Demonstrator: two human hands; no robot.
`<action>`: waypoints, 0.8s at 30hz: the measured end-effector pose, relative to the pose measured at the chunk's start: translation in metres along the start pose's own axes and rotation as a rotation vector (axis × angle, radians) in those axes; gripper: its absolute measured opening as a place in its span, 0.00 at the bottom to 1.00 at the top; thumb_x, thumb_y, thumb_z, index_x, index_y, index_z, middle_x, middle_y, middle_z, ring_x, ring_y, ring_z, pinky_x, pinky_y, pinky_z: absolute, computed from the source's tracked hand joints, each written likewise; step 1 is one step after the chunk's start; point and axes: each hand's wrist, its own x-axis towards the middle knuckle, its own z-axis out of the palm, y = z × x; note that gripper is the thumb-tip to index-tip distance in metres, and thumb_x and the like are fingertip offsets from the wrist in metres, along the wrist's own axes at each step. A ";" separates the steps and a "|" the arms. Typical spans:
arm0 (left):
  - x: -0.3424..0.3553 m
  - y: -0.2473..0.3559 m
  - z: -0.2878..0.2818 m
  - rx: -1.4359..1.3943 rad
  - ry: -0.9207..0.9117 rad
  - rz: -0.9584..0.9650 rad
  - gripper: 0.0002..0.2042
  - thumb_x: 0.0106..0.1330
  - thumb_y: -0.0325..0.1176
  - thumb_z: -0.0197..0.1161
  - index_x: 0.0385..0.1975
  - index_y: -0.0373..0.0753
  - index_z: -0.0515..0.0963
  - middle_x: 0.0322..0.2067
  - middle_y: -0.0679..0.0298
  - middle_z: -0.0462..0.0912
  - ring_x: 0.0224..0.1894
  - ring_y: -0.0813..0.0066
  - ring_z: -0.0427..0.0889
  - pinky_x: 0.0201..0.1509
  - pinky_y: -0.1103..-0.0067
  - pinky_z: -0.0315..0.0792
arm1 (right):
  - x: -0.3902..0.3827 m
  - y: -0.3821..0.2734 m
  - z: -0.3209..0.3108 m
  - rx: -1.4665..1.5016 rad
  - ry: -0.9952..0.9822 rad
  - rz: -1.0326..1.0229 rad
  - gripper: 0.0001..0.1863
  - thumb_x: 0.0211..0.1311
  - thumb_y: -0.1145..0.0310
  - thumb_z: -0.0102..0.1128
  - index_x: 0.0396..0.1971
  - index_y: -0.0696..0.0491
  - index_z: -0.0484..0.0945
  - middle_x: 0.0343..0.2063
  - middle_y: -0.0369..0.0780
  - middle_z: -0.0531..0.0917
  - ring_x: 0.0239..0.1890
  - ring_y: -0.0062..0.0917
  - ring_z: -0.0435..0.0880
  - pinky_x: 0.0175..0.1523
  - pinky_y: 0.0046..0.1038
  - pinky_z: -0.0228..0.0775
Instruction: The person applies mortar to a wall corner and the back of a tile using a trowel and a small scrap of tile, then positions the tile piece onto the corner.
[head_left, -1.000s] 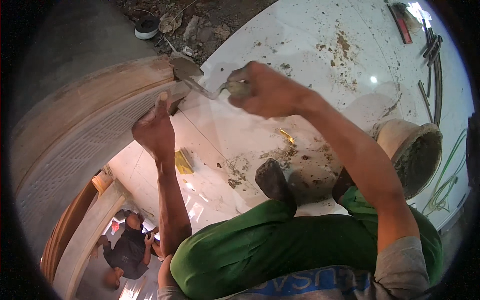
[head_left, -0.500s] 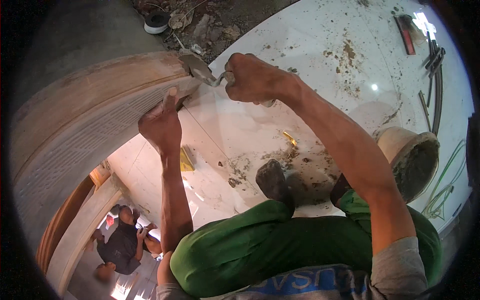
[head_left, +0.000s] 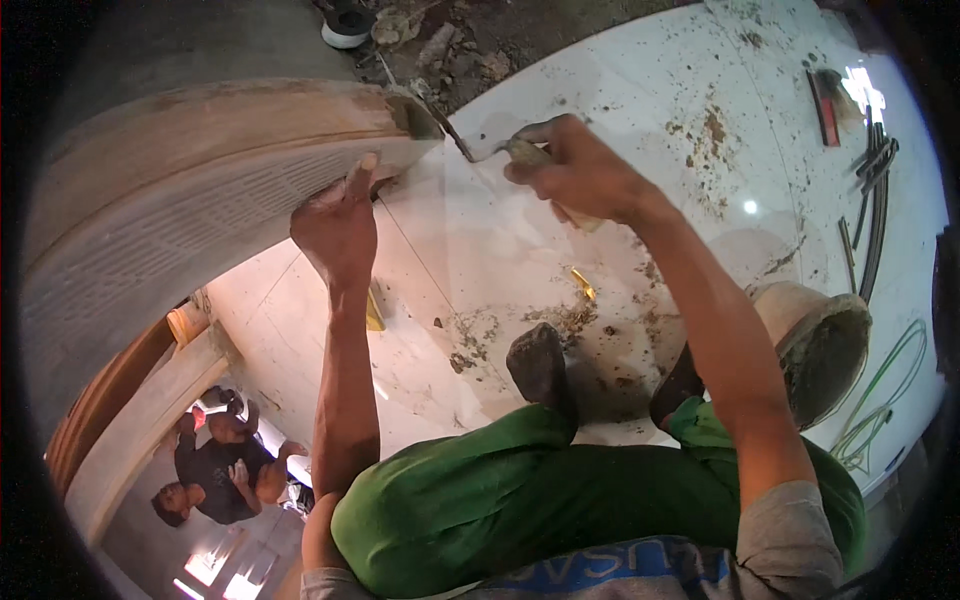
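Note:
A long wooden frame [head_left: 200,115] with a pale, slotted side runs in from the left. My left hand [head_left: 335,228] is closed round its lower edge near the end, thumb up against the slotted side; the other fingers are mostly hidden. In my right hand [head_left: 585,178] is a trowel [head_left: 527,153], gripped by its handle. Its thin blade appears nearly edge-on, beside the frame's end and pointing away from me. Grey mortar-like material shows at that end; whether the blade touches it I cannot tell.
White floor tiles [head_left: 620,240] carry scattered mortar crumbs. A mortar-coated bucket [head_left: 815,350] lies tilted on the right, near a green cord [head_left: 880,415] and dark metal bars [head_left: 875,210]. Rubble [head_left: 450,55] and a tape roll [head_left: 347,25] lie beyond. Another person [head_left: 225,465] is at lower left.
My right hand has drawn the trowel right, away from the frame's end, and the blade has turned from its flat side to its edge. My left hand stays on the frame.

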 end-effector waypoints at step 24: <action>0.000 -0.009 -0.003 0.007 0.066 0.095 0.15 0.65 0.41 0.78 0.33 0.32 0.89 0.30 0.51 0.91 0.33 0.57 0.89 0.45 0.70 0.79 | 0.036 -0.018 0.027 0.043 0.013 0.160 0.19 0.65 0.60 0.70 0.40 0.64 0.83 0.24 0.40 0.81 0.21 0.25 0.80 0.26 0.32 0.73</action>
